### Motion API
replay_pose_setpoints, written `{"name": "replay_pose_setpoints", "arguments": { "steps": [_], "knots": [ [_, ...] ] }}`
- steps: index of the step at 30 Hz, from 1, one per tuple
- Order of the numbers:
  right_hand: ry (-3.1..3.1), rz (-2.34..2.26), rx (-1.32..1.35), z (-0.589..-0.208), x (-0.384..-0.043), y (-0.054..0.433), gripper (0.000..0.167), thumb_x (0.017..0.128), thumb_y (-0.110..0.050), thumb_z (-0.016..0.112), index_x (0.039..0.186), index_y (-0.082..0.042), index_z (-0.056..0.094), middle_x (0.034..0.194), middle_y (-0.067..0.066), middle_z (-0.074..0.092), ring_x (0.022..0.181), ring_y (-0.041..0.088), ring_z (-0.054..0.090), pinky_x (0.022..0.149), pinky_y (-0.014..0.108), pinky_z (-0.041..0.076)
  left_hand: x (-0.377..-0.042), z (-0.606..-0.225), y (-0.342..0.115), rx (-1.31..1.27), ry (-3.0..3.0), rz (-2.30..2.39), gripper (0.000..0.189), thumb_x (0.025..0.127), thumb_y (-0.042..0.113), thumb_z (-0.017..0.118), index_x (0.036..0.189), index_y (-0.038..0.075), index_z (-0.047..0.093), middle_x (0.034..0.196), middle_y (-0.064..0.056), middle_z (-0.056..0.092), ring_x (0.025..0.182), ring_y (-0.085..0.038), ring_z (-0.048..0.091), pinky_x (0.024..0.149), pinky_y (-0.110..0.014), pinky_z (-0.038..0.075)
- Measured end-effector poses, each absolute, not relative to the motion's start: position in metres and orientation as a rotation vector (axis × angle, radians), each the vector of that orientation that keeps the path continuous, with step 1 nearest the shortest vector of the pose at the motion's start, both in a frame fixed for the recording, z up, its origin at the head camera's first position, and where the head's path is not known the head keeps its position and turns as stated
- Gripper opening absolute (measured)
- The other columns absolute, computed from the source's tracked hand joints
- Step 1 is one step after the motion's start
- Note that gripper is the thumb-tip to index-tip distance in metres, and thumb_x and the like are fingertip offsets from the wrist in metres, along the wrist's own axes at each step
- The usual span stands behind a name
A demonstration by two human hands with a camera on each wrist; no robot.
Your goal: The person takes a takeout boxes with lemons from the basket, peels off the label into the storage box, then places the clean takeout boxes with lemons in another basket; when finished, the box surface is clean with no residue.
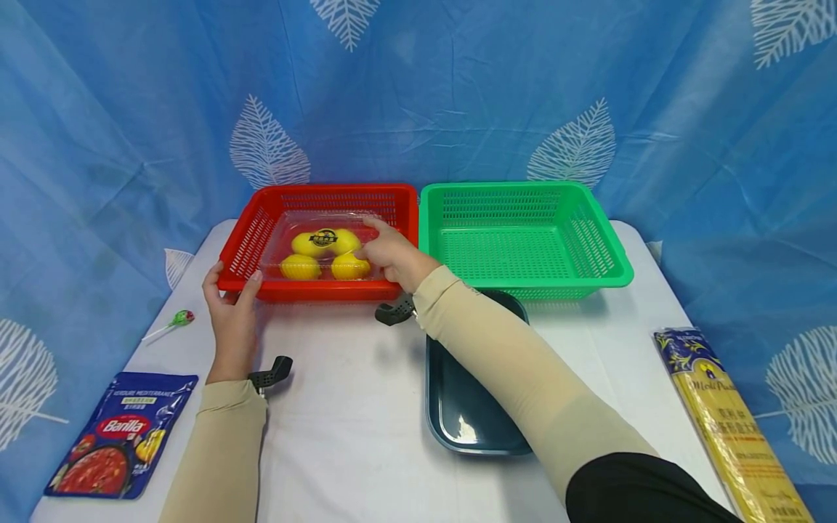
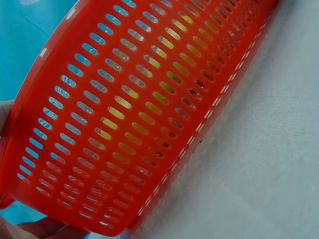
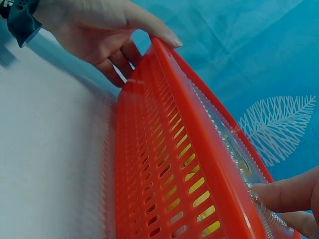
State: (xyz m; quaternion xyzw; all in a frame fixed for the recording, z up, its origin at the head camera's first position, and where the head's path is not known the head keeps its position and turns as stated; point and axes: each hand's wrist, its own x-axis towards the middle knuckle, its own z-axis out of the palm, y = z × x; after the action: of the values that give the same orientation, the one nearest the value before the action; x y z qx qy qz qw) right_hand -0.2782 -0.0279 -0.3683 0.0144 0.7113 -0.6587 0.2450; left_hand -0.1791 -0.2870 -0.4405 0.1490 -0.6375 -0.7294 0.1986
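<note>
A clear plastic box (image 1: 269, 256) of several lemons (image 1: 301, 266), a dark label on its lid, lies inside the red basket (image 1: 340, 292). My left hand (image 1: 230, 319) grips the basket's front left corner, with the thumb on the rim and the fingers around the outside, as the right wrist view shows. My right hand (image 1: 395, 254) reaches over the basket's right front, its straight fingers touching the box. In the right wrist view, fingertips (image 3: 271, 194) rest at the box's edge. Through the slots, yellow lemons (image 2: 119, 102) show in the left wrist view.
A green basket (image 1: 523, 282) stands right of the red one. Below my right arm lies a dark tray (image 1: 458, 407), partly hidden. On the left are a lollipop (image 1: 182, 318) and a blue sauce pouch (image 1: 120, 434); on the right, a pasta packet (image 1: 729, 421).
</note>
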Motion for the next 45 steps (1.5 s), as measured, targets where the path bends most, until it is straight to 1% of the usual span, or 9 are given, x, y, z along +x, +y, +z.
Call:
{"name": "replay_pose_setpoints", "arguments": {
  "steps": [3, 5, 8, 13, 21, 28, 36, 41, 45],
  "knots": [
    [1.927, -1.801, 0.037, -0.369, -0.278, -0.028, 0.080, 0.101, 0.000, 0.067, 0.166, -0.031, 0.033, 0.163, 0.013, 0.035, 0.071, 0.027, 0.045, 0.068, 0.036, 0.044, -0.179, -0.441, -0.287, 0.424, -1.778, -2.045, 0.078, 0.101, 0.027, 0.075, 0.160, 0.031, 0.025, 0.165, -0.003, 0.028, 0.149, -0.021, 0.033, 0.117, -0.042, 0.037],
    [1.926, -1.807, 0.038, -0.369, -0.278, -0.029, 0.079, 0.101, -0.001, 0.067, 0.166, -0.031, 0.034, 0.162, 0.013, 0.035, 0.067, 0.024, 0.043, 0.065, 0.034, 0.047, -0.179, -0.441, -0.287, 0.426, -1.774, -2.046, 0.078, 0.101, 0.027, 0.075, 0.160, 0.031, 0.025, 0.165, -0.003, 0.028, 0.149, -0.021, 0.033, 0.117, -0.042, 0.037],
    [1.930, -1.822, 0.037, -0.370, -0.278, -0.030, 0.078, 0.101, -0.001, 0.068, 0.165, -0.031, 0.036, 0.161, 0.013, 0.037, 0.063, 0.022, 0.043, 0.064, 0.034, 0.053, -0.179, -0.441, -0.286, 0.429, -1.771, -2.047, 0.078, 0.101, 0.027, 0.075, 0.160, 0.031, 0.025, 0.165, -0.003, 0.028, 0.149, -0.021, 0.032, 0.118, -0.042, 0.037],
    [1.953, -1.835, 0.046, -0.371, -0.276, -0.030, 0.076, 0.100, -0.002, 0.069, 0.163, -0.032, 0.040, 0.154, 0.013, 0.044, 0.058, 0.020, 0.042, 0.061, 0.033, 0.055, -0.179, -0.440, -0.286, 0.444, -1.792, -2.032, 0.079, 0.100, 0.028, 0.076, 0.161, 0.031, 0.024, 0.166, -0.003, 0.027, 0.150, -0.021, 0.031, 0.117, -0.040, 0.037],
    [1.944, -1.890, 0.056, -0.372, -0.273, -0.030, 0.072, 0.099, -0.001, 0.070, 0.161, -0.031, 0.046, 0.151, 0.012, 0.046, 0.054, 0.017, 0.043, 0.065, 0.037, 0.062, -0.179, -0.441, -0.287, 0.450, -1.811, -2.021, 0.081, 0.100, 0.030, 0.076, 0.161, 0.032, 0.023, 0.167, -0.001, 0.026, 0.150, -0.019, 0.030, 0.117, -0.037, 0.038],
    [1.954, -1.915, 0.040, -0.371, -0.272, -0.031, 0.069, 0.100, -0.002, 0.069, 0.160, -0.027, 0.046, 0.149, 0.014, 0.047, 0.058, 0.020, 0.049, 0.065, 0.035, 0.062, -0.180, -0.441, -0.288, 0.458, -1.810, -2.016, 0.081, 0.100, 0.030, 0.076, 0.161, 0.032, 0.023, 0.167, -0.001, 0.026, 0.150, -0.020, 0.030, 0.116, -0.037, 0.038],
    [1.964, -1.949, 0.031, -0.364, -0.268, -0.031, 0.068, 0.101, -0.003, 0.069, 0.160, -0.027, 0.046, 0.153, 0.012, 0.043, 0.083, 0.030, 0.063, 0.068, 0.035, 0.062, -0.179, -0.440, -0.287, 0.442, -1.812, -2.020, 0.080, 0.100, 0.031, 0.075, 0.161, 0.031, 0.023, 0.167, -0.001, 0.025, 0.150, -0.020, 0.031, 0.117, -0.040, 0.038],
    [1.958, -1.970, 0.012, -0.361, -0.266, -0.028, 0.068, 0.101, -0.003, 0.069, 0.161, -0.026, 0.044, 0.153, 0.014, 0.041, 0.073, 0.027, 0.061, 0.067, 0.035, 0.063, -0.178, -0.440, -0.287, 0.443, -1.819, -2.022, 0.081, 0.100, 0.032, 0.076, 0.161, 0.032, 0.023, 0.167, -0.001, 0.025, 0.150, -0.020, 0.031, 0.117, -0.041, 0.038],
    [1.963, -1.981, 0.005, -0.361, -0.265, -0.026, 0.069, 0.102, -0.004, 0.069, 0.162, -0.026, 0.043, 0.156, 0.014, 0.037, 0.072, 0.027, 0.060, 0.065, 0.034, 0.062, -0.175, -0.438, -0.288, 0.461, -1.843, -2.028, 0.082, 0.100, 0.033, 0.076, 0.162, 0.033, 0.022, 0.167, -0.001, 0.025, 0.150, -0.021, 0.031, 0.117, -0.044, 0.037]
  ]
}}
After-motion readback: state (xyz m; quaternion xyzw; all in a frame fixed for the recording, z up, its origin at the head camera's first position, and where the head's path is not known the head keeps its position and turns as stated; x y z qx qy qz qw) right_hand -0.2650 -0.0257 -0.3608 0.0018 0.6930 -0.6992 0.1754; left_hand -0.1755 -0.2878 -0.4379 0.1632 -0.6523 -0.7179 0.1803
